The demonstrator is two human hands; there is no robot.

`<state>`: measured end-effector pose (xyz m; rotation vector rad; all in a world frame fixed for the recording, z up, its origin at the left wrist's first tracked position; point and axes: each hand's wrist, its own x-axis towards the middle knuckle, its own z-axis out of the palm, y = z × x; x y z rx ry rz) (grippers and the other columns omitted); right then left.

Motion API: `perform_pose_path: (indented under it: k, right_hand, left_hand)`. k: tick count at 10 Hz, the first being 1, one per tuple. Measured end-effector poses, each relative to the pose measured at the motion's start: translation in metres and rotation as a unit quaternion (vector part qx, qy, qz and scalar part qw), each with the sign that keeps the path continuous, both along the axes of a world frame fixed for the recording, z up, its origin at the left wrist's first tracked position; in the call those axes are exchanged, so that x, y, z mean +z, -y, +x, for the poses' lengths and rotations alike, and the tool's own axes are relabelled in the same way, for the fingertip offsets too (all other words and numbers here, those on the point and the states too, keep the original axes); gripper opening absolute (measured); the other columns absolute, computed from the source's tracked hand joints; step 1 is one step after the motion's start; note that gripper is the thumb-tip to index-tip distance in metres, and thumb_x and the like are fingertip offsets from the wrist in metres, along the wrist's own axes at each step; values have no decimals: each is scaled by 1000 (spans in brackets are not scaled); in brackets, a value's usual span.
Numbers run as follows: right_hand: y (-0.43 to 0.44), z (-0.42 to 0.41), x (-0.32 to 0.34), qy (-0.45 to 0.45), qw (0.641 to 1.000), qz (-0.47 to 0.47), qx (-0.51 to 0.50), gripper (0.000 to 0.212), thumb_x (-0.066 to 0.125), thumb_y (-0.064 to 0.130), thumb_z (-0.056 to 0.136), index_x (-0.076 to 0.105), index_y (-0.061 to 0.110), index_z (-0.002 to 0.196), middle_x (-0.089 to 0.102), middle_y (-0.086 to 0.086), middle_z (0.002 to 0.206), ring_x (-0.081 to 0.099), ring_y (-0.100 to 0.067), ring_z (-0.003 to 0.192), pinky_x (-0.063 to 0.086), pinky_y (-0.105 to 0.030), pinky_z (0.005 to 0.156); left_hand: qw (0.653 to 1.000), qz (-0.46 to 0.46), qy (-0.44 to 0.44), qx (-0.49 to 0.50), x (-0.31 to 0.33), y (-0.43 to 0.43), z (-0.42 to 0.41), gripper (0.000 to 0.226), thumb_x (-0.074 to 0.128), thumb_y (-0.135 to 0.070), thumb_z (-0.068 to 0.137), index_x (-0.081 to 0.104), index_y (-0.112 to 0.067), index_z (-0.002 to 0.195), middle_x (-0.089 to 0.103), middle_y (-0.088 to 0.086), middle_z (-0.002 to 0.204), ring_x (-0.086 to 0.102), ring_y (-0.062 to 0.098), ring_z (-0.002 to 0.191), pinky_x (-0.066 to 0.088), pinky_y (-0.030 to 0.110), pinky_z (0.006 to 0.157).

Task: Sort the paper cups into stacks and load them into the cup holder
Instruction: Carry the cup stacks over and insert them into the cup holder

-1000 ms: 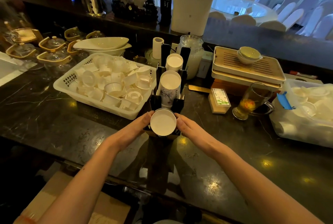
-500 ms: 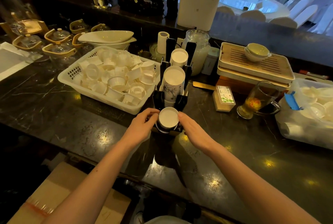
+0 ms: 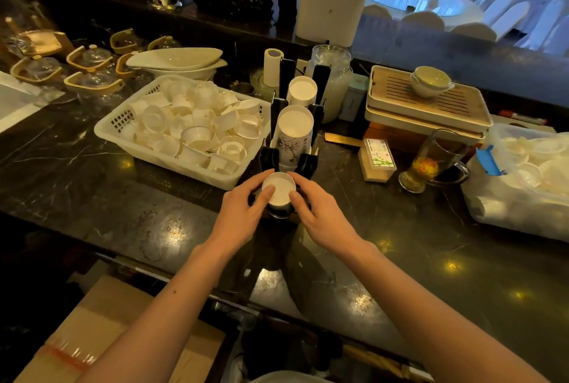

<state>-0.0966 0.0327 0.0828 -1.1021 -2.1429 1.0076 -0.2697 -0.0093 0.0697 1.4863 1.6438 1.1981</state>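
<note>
You have both hands on one short stack of paper cups (image 3: pixel 279 190), seated upside down in the nearest slot of the black cup holder (image 3: pixel 308 162), white base facing you. Your left hand (image 3: pixel 238 213) curls round its left side, thumb resting on the base, and your right hand (image 3: pixel 320 218) mirrors it, thumb at the right edge. On each hand the fingers (image 3: pixel 246 187) are partly closed round the stack, not spread and not fisted; how hard they press cannot be told. Gripping from opposite sides likely keeps the stack centred between the holder's upright prongs, so it goes down straight rather than catching.

Behind it, two taller stacks fill the other slots: the middle stack (image 3: pixel 294 133), with an ink print on its side, and the far stack (image 3: pixel 302 91). Lined up like this, the three slots make the holder look close to full, though how deep your stack has sunk is hidden by your hands.

Plenty of sorting looks left. The white basket (image 3: pixel 114 133) just left of the holder is heaped with loose cups lying every way, within easy reach of your left hand. A clear bag (image 3: pixel 492 207) with more white cups sits on the dark desk (image 3: pixel 92 191) far right, past a glass mug of tea (image 3: pixel 431 161), so mind that when you reach over.
</note>
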Motion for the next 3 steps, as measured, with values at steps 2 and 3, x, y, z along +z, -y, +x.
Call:
perform_pose_path:
  k: [2, 3]
  right_hand:
    - [7, -5, 0, -1, 998, -35, -52, 40, 41, 27, 105, 44, 22, 145, 58, 3, 135, 53, -10, 122, 43, -29, 99]
    - [4, -4, 7, 12, 996, -54, -67, 45, 42, 33, 104, 40, 19, 147, 55, -2, 139, 52, -15, 125, 43, -31, 101]
  left_hand:
    - [999, -5, -10, -34, 3, -6, 1, 44, 52, -37, 98, 51, -22, 140, 58, -7, 135, 50, 1, 125, 39, 11, 100]
    - [999, 0, -12, -33, 3, -6, 2, 48, 49, -39, 99, 48, -19, 142, 55, -4, 139, 48, 5, 128, 39, 20, 105]
